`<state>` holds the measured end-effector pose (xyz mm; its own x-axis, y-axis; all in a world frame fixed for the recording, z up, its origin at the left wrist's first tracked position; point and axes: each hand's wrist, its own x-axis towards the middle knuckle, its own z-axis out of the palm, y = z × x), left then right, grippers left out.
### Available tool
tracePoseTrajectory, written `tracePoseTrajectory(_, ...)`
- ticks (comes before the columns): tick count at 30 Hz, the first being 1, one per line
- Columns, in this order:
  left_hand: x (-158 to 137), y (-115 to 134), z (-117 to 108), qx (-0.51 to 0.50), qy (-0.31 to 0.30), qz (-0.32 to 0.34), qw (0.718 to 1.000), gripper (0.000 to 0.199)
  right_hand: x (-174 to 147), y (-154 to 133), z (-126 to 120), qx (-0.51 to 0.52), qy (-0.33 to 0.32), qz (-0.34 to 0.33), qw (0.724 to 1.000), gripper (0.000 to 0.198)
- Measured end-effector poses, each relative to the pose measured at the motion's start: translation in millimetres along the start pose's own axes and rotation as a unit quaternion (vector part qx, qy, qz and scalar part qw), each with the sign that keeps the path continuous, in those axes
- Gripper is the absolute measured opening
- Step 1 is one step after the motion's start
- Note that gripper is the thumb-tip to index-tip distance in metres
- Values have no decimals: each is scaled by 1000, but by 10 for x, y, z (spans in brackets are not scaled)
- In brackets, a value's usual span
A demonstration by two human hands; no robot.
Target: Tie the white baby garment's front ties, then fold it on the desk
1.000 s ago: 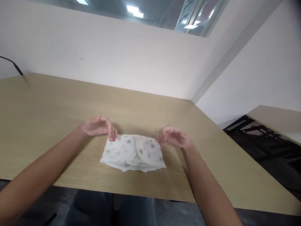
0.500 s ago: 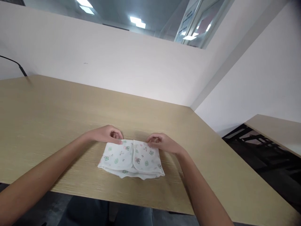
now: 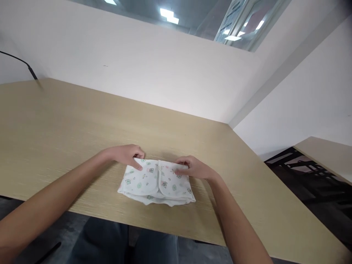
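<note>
A folded white cloth garment [image 3: 148,179], printed with small green and pink animal figures, lies on the wooden table near its front edge. It looks like a baby's garment, with two rounded flaps meeting at the middle. My left hand [image 3: 131,154] grips its far left edge, thumb on top and fingers curled behind the cloth. At the far right edge, my right hand [image 3: 192,167] pinches the fabric the same way, thumb on top. The fingertips of both hands are partly hidden behind the cloth.
The table [image 3: 90,121] meets a white wall [image 3: 154,73] at the back, with a window [image 3: 192,18] above. A black cable [image 3: 31,71] stands at the far left. To the right is another table [image 3: 321,150] with a dark frame. My legs [image 3: 154,245] are below the front edge.
My fingers have slipped further behind the far edge of the garment, and my left thumb reaches further over it. The view has shifted slightly.
</note>
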<state>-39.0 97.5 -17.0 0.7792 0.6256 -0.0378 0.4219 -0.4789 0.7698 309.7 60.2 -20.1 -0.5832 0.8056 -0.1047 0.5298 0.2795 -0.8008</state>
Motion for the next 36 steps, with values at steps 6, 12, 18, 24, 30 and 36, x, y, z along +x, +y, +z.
tracePoseTrajectory(6,22,84,51,57,59,-13,997,26,-6,-28,-18,-88,134,-32,987,20)
tracePoseTrajectory(12,2,251,36,201,347,86,912,19,-107,-180,-98,-200,428,-159,867,12)
tracePoseTrajectory(18,42,74,108,311,256,127,906,16,-90,-118,-103,-232,275,-153,920,7)
tracePoseTrajectory(24,78,-63,210,246,94,101,959,30,-73,-44,-50,-157,72,17,985,21)
tracePoseTrajectory(30,121,-68,273,220,113,82,966,36,-30,-55,31,-108,93,7,990,32)
tracePoseTrajectory(36,157,-100,320,208,119,77,968,35,107,-1,152,-130,154,-19,979,32)
